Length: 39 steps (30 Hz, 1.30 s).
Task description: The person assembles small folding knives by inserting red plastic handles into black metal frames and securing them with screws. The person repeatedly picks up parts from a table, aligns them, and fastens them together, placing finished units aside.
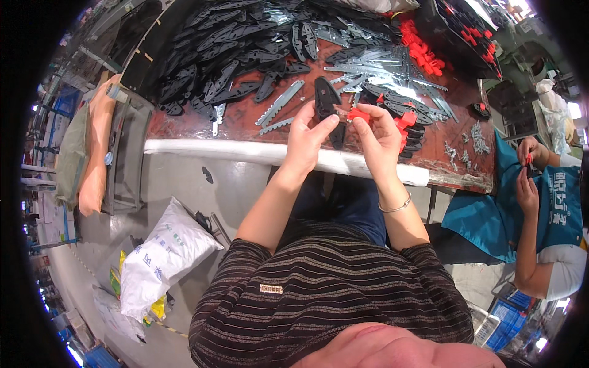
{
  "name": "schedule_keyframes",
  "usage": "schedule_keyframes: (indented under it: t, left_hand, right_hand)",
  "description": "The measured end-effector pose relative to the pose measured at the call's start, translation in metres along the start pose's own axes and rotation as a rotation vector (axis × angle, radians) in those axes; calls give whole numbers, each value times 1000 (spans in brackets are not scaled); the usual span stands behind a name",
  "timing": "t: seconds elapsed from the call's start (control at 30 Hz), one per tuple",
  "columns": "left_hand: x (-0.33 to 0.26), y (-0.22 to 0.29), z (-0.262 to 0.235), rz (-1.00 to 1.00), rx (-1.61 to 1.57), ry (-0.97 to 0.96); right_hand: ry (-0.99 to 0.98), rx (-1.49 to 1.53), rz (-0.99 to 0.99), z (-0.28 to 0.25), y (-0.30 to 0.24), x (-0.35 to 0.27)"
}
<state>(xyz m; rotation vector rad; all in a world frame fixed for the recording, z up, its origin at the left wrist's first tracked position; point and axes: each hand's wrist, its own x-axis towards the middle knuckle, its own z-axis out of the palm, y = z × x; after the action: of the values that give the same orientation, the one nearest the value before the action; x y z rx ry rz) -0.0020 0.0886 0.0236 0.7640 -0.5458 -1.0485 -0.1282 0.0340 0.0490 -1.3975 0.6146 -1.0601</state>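
Over the front edge of the table, my left hand grips a black plastic handle shell, thumb pressed on its side. The shell points up and away from me. My right hand pinches a small red plastic piece right beside it. A short bit of metal shows between the two; whether the red piece touches the shell, I cannot tell. Just right of my right hand lies a stack of black handle parts with red pieces among them. Toothed metal saw blades rest beyond my left hand.
Black handle shells are heaped at the far left, with more metal blades behind my hands. Red pieces lie by a black bin. Small metal parts are scattered at right, near a co-worker's hands. A white roll edges the table.
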Motion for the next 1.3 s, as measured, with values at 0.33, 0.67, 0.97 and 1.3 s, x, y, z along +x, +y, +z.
schedule_keyframes:
  t: [0.33,0.67,0.97,1.3]
  left_hand:
    - [-8,5,1,-53,205,-174]
    - [-12,-7,9,-100,192,-225]
    - [-40,-1,25,-106,368,-365]
    - [-31,-23,22,-104,443,-506]
  right_hand:
    - [-54,-20,39,-6,2,-7]
    - [-42,67,-10,-19,-5,11]
    - [-225,443,148,2,-7,-2]
    - [16,384,32,-8,10,-10]
